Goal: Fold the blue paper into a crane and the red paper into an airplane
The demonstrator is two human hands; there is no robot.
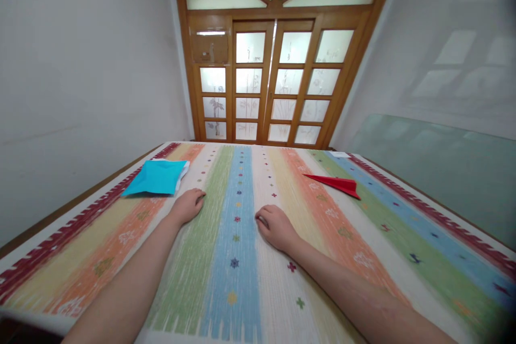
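We rest our left hand (188, 206) loosely curled on the striped cloth (242, 258), holding nothing, its knuckles just short of the blue paper (156, 177) that lies near the cloth's far left corner. Our right hand (276, 227) lies nearer the middle, fingers curled under and empty as far as we can tell, well apart from the red plane (336, 183) toward the far right edge. The likeliest slip, in our judgement, is a careless sweep of the left hand pushing the blue sheets toward the left edge, since they lie loose and close to it; a white sheet peeks out beneath them and could slide free. The plane is light and could skid if brushed. Between the hands and toward the near edge we have bare cloth to move over; the far edge meets the wooden door (274, 75).
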